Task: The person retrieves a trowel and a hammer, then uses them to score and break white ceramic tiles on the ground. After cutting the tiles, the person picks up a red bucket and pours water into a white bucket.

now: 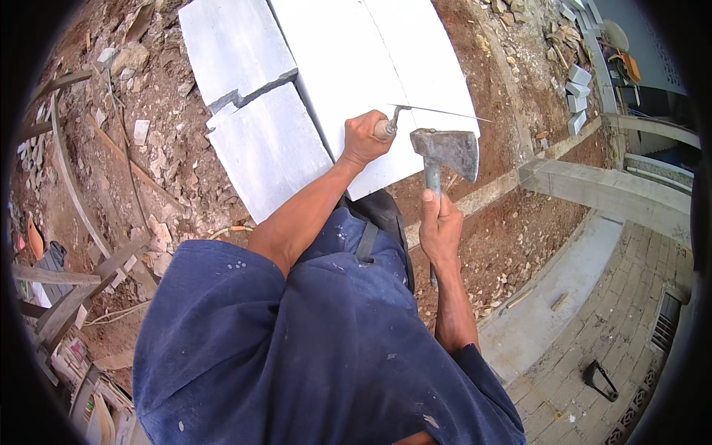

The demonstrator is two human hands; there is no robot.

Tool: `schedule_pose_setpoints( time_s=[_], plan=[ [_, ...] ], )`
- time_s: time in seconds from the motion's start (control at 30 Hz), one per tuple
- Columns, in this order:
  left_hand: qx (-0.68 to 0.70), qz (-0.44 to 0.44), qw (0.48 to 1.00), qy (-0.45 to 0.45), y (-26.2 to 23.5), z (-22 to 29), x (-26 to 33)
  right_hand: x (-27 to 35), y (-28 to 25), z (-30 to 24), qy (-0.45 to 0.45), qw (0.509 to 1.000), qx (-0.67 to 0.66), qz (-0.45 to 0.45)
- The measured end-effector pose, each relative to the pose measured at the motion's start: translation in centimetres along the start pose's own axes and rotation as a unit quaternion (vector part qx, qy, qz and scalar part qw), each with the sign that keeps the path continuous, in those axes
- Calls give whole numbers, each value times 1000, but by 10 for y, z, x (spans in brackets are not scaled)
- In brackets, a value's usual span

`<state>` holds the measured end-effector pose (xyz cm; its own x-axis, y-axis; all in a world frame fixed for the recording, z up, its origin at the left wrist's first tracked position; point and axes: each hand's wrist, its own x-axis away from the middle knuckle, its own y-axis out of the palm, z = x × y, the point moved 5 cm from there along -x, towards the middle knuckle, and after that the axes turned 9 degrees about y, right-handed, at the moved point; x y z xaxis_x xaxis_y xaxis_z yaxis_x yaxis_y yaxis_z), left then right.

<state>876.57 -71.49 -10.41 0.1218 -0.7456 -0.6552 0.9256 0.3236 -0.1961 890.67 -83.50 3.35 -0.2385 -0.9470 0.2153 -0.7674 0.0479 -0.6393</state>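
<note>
My left hand (366,138) is wrapped round the pale handle of a trowel (445,113), whose thin blade shows edge-on above a large white block (386,67). A fine dark line runs along the block's bright top. To the right, my right hand (441,228) grips the grey shaft of a hatchet (449,153), its worn metal head raised just below the trowel blade. Left of the large block lies another white block broken across, with a far piece (233,48) and a near piece (271,148) along a jagged gap.
Rubble-strewn brown soil (174,159) surrounds the blocks. Loose wooden boards (74,297) lean at the left. Concrete beams (601,194) cross on the right, beside a paved strip (630,289). Several small pale blocks (578,100) are stacked at the far right.
</note>
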Motion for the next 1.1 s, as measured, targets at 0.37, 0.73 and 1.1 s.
schedule_pose_setpoints(
  time_s=[0.37,0.73,1.1],
  plan=[
    [9,-4,1000,24,2,4,4,-16,18,17,34,993,105,-52],
    [85,-72,986,-127,-16,10,-19,8,-26,20,-53,976,-207,41],
    [269,-8,907,-325,-101,47,-36,-139,87,17,-12,977,191,-96]
  ],
)
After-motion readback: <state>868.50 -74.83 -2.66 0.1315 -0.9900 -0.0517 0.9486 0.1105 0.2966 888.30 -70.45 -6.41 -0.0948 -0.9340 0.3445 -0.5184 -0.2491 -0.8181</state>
